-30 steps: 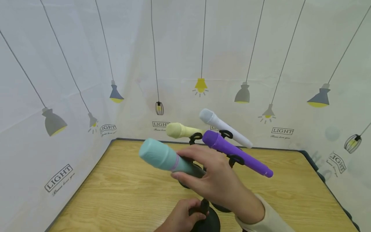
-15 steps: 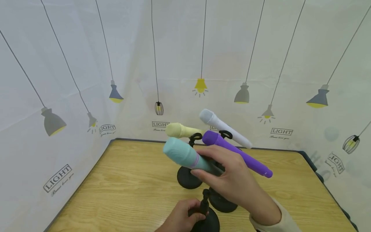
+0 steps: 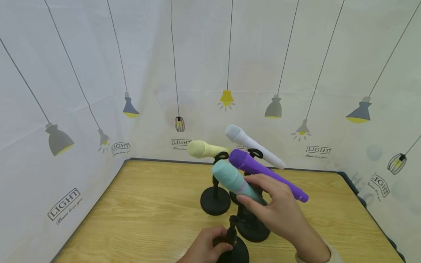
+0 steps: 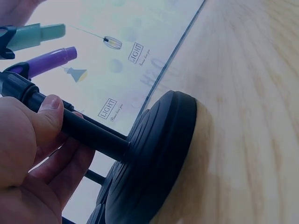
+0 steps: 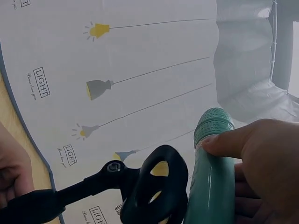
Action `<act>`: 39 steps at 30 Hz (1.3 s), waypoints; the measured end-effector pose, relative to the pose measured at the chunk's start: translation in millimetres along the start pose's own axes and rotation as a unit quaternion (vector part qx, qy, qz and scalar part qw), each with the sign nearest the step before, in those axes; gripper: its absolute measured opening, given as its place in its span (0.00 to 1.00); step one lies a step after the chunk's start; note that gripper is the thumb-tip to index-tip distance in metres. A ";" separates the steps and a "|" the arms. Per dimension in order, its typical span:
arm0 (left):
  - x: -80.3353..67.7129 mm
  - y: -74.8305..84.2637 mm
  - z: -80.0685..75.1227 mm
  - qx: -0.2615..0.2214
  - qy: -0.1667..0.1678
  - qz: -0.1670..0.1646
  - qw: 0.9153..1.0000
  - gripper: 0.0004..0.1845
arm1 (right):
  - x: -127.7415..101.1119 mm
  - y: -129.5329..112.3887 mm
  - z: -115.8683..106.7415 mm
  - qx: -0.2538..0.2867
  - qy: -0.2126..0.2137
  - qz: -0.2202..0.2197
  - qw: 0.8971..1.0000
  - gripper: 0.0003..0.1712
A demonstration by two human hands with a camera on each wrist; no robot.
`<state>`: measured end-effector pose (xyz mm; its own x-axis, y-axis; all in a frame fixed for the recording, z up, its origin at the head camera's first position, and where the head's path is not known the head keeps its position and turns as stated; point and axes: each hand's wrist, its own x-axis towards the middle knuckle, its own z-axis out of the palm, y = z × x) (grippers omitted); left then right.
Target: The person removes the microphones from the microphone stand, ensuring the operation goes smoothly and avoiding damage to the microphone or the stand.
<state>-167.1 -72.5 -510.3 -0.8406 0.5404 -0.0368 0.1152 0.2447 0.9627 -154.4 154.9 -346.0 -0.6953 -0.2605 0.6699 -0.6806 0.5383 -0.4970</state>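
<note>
In the head view, my right hand (image 3: 276, 208) grips a teal microphone (image 3: 228, 177) by its body, the rounded head tilted up to the left. My left hand (image 3: 208, 244) holds the upright pole of the nearest black microphone stand (image 3: 241, 252), thumb and fingers round it in the left wrist view. The stand's round base (image 4: 161, 154) sits on the wooden table. In the right wrist view, a black looped clip (image 5: 159, 186) is right beside the teal microphone, its loop showing gaps. Just behind my right hand, a purple microphone (image 3: 266, 173) rests tilted on another stand.
A pale yellow microphone (image 3: 204, 149) is on a stand with a round black base (image 3: 215, 201) farther back. Behind the purple one, a white microphone (image 3: 256, 144) is held in its clip. Lamp-printed white sheeting (image 3: 148, 109) encloses the wooden table (image 3: 148, 204).
My right hand has carried the teal microphone to the right, bringing the yellow microphone's stand into fuller view. My left hand has stayed on the near stand's pole.
</note>
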 end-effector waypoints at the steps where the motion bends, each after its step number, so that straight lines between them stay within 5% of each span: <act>1: 0.0 -0.4 -0.3 -0.001 -0.001 -0.001 1.000 0.07 | -2.1 1.5 -0.3 0.002 -0.001 0.010 1.000 0.21; 8: -0.5 -1.4 -0.2 -0.008 -0.005 0.000 1.000 0.07 | -17.3 10.7 -0.4 0.026 -0.016 0.091 0.995 0.19; 22: 1.1 -6.8 -0.3 -0.012 -0.005 0.018 1.000 0.07 | -57.9 47.6 -1.7 0.059 -0.024 0.145 0.987 0.16; 39: 0.2 -7.9 -2.0 -0.028 -0.016 0.035 0.999 0.06 | -91.8 79.7 -4.3 0.007 -0.124 0.363 0.923 0.26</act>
<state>-169.2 -75.9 -517.4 -0.8144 0.5798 0.0239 0.1432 0.1609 0.9765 -143.9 225.1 -444.8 -0.9999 -0.0116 0.0114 -0.0162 0.6325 -0.7744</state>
